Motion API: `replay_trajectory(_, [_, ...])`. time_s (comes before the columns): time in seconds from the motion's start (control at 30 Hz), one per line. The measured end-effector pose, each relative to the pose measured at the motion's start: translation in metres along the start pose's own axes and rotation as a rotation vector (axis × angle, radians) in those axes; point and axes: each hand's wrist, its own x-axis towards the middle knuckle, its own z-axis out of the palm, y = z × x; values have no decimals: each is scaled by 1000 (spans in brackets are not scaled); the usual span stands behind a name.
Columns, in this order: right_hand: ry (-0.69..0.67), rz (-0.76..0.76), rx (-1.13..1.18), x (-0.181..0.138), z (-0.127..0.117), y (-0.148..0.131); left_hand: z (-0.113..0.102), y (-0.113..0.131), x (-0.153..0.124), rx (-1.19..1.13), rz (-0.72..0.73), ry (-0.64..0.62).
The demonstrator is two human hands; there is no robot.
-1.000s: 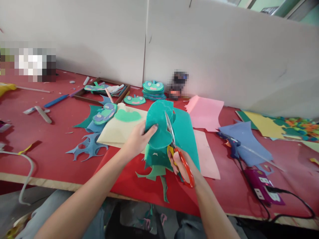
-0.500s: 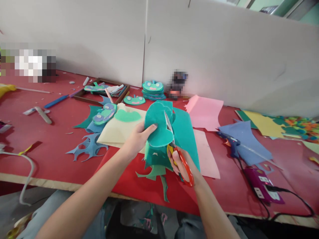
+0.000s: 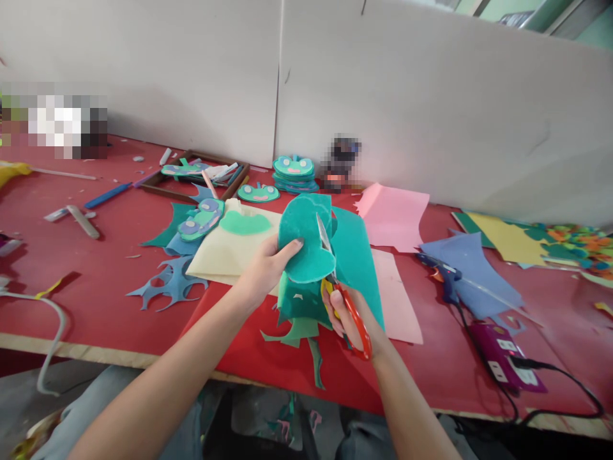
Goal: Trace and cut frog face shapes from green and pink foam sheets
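Note:
My left hand (image 3: 265, 268) pinches a curled piece of teal felt (image 3: 306, 246), thumb on top, holding it up above the red table (image 3: 96, 275). My right hand (image 3: 347, 316) grips red-handled scissors (image 3: 352, 313); their blades (image 3: 324, 239) point up and away, cutting along the right side of the teal felt. More teal felt hangs below and behind the cut piece, with trimmed scraps (image 3: 299, 332) beneath it on the table.
Cream felt (image 3: 225, 252) with a green cut-out lies left of my hands, pink sheets (image 3: 393, 217) to the right. A blue glue gun (image 3: 447, 281), a purple power strip (image 3: 507, 358) and cables sit at right. Finished frog faces (image 3: 294, 169) stack by the back wall beside a wooden tray (image 3: 191, 176).
The teal felt has turned slightly in my left hand and the scissors have edged a little further along it. Everything else on the table is unchanged.

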Motion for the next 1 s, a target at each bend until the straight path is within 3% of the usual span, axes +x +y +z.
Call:
replay_trajectory(0.37, [-2, -2, -77, 0, -1, -5, -4, 2, 2, 204, 102, 28])
replay_trajectory(0.63, [17, -18, -4, -2, 1, 0, -2, -3, 0, 373, 185, 36])
replay_trajectory(1.0, [36, -14, 23, -3, 3, -3, 4, -6, -3, 336, 170, 3])
